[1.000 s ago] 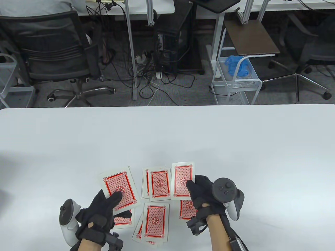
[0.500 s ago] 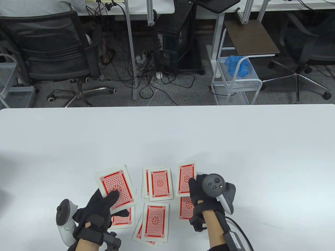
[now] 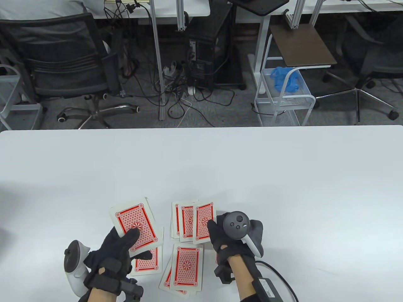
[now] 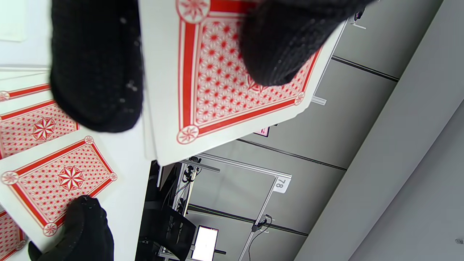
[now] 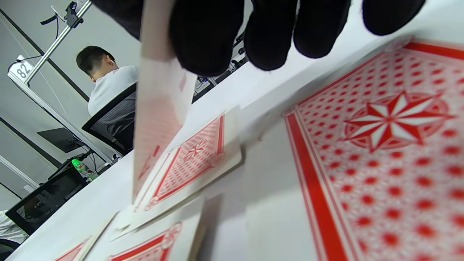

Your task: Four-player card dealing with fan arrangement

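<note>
Item: dealing step, one card in transit. We see the right hand [image 3: 231, 239] in its black sensor glove pinching a single red-backed playing card [image 3: 203, 222] between thumb and curled fingers, held tilted over the upper middle pile of red-backed cards [image 3: 185, 221]; the right wrist view shows the card clear of the pile, not yet laid. The left hand [image 3: 116, 251] grips the remaining deck of red-backed cards [image 3: 133, 221], thumb pressed on the top card, fingers curled beneath. Other piles: a lower middle pile [image 3: 184, 267], loosely splayed, and a lower left pile [image 3: 146, 262] partly under the left hand; a fourth pile we judge to lie hidden beneath the right hand. To do this step well, we would lower the card flat and offset it slightly from the one below — so the edges stay staggered for a fan — and release without dragging the pile askew. Surface: a smooth white table [image 3: 283, 176], on which cards probably slide easily. Room: a black mesh office chair [image 3: 63, 59], a white wire trolley [image 3: 283, 97] holding a blue crumpled glove [image 3: 285, 78], a black computer tower [image 3: 209, 53] among floor cables — a person sits at a far desk.
</note>
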